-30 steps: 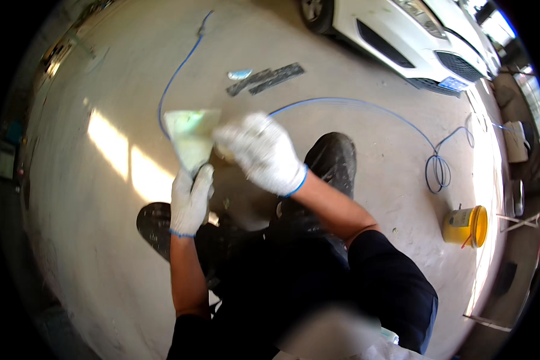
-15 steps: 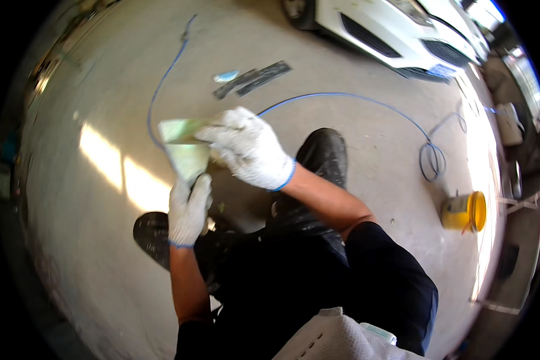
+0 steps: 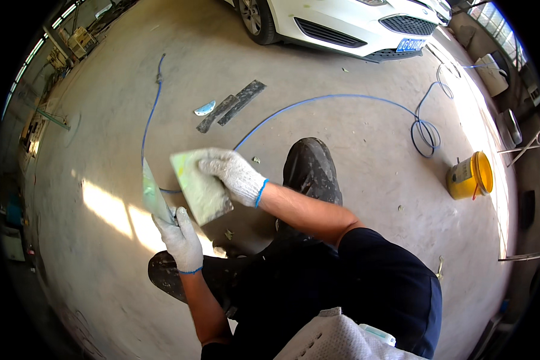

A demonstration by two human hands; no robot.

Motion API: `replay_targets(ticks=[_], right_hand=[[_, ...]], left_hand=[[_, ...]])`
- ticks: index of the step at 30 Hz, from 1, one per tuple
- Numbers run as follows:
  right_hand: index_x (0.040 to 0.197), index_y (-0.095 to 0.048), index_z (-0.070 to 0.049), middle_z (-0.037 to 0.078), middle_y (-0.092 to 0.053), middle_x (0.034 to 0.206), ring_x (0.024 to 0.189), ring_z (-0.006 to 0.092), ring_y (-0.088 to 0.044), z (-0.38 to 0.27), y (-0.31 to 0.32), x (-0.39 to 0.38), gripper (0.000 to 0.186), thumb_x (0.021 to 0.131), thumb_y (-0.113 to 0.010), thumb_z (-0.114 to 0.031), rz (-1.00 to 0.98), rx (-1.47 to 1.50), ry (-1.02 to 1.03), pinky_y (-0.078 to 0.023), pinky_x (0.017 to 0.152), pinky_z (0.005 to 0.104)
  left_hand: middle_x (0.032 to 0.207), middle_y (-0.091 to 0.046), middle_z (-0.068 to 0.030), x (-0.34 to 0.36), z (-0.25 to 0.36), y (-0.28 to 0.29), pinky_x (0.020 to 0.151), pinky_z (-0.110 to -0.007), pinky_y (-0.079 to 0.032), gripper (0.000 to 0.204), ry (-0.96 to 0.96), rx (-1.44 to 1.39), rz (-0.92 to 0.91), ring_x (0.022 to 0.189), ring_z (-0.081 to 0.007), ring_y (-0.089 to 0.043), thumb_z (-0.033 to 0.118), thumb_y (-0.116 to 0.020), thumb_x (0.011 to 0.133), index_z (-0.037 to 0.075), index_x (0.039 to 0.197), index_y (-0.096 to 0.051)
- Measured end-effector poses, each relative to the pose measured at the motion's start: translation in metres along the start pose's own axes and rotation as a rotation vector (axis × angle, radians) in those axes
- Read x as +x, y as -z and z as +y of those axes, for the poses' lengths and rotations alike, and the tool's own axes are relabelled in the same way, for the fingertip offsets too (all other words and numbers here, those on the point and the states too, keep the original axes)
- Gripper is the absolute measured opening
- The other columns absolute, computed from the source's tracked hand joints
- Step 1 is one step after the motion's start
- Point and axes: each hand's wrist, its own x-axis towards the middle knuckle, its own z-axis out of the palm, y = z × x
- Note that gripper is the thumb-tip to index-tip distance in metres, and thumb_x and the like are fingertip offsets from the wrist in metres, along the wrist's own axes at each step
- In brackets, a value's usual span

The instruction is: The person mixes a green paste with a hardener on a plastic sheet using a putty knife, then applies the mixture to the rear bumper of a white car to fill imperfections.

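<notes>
Gloved fingers (image 3: 213, 165) of the right hand (image 3: 241, 177) lie closed across the upper face of a flat plate (image 3: 199, 191), gripping it near its far right corner; where the thumb presses is hidden beneath. That plate, smeared with pale green-white and dark at its near right corner, slants out to the left of these fingertips and toward the person. Fingers of the left hand (image 3: 182, 245) are closed too, thumb against the near end of a thin blade (image 3: 153, 191) tinted pale green, which rises away from them, turned nearly edge-on. A narrow gap appears to part the blade from the plate's left edge, so they look close but not touching.

As a judgement, the step in hand is working a pale coating between the two flat tools, at a point where they stand apart. The next move would call for a firm pinch on both, the left wrist turned to bring the blade's broad face round to the plate, and a shallow angle so that nothing drips.

Beyond the right fingertips, on the floor, lie two dark strips (image 3: 241, 103) with a light-blue piece (image 3: 204, 108) just beside them. A blue hose (image 3: 324, 96) curves behind that hand, and a yellow bucket (image 3: 469, 175) stands well off to its right.
</notes>
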Motion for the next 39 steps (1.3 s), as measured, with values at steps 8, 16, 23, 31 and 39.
replay_targets(ticks=[8, 16, 23, 31, 39], right_hand=[[0.127, -0.063, 0.000, 0.009, -0.071, 0.114, 0.103, 0.0167, -0.067, -0.018, -0.018, -0.002, 0.029, 0.100, -0.061, -0.010, -0.125, 0.053, 0.065, -0.056, 0.094, 0.0336], [0.121, -0.069, -0.002, 0.010, -0.066, 0.102, 0.097, 0.0212, -0.062, -0.037, -0.017, -0.010, 0.024, 0.099, -0.060, -0.006, -0.147, -0.634, 0.577, -0.052, 0.089, 0.0332], [0.118, -0.072, -0.006, 0.014, -0.065, 0.102, 0.094, 0.0347, -0.060, -0.031, -0.007, -0.008, 0.034, 0.084, -0.070, -0.005, -0.208, -1.427, 0.778, -0.052, 0.087, 0.0430], [0.117, -0.072, -0.009, 0.010, -0.066, 0.110, 0.103, 0.0313, -0.061, 0.002, -0.016, -0.029, 0.041, 0.077, -0.071, -0.005, -0.304, -1.550, 1.073, -0.052, 0.090, 0.0404], [0.113, -0.073, -0.008, 0.010, -0.067, 0.107, 0.094, 0.0324, -0.062, -0.006, -0.018, -0.027, 0.037, 0.078, -0.070, -0.001, -0.294, -1.467, 1.032, -0.053, 0.085, 0.0412]], left_hand=[[0.109, -0.057, -0.0174, -0.014, -0.097, -0.020, 0.081, -0.043, -0.052, 0.052, -0.183, 0.368, -0.194, 0.095, -0.0301, -0.063, 0.016, -0.060, 0.096, -0.001, 0.143, -0.044], [0.059, -0.053, -0.0010, -0.010, -0.017, 0.016, 0.035, -0.023, -0.033, 0.019, 0.447, -0.365, -0.274, 0.039, -0.0077, -0.042, 0.022, -0.057, 0.104, 0.003, 0.103, -0.058], [0.063, -0.052, 0.0011, -0.012, -0.006, 0.022, 0.033, -0.022, -0.031, 0.022, 0.459, -0.301, -0.213, 0.041, -0.0064, -0.042, 0.025, -0.060, 0.103, 0.004, 0.109, -0.058], [0.071, -0.055, -0.0004, -0.014, 0.010, 0.019, 0.041, -0.022, -0.035, 0.025, 0.381, -0.275, -0.256, 0.047, -0.0052, -0.044, 0.018, -0.059, 0.101, 0.000, 0.118, -0.059], [0.069, -0.054, 0.0001, -0.015, 0.007, 0.014, 0.042, -0.023, -0.037, 0.022, 0.346, -0.254, -0.272, 0.048, -0.0060, -0.045, 0.018, -0.059, 0.101, 0.001, 0.116, -0.060]])
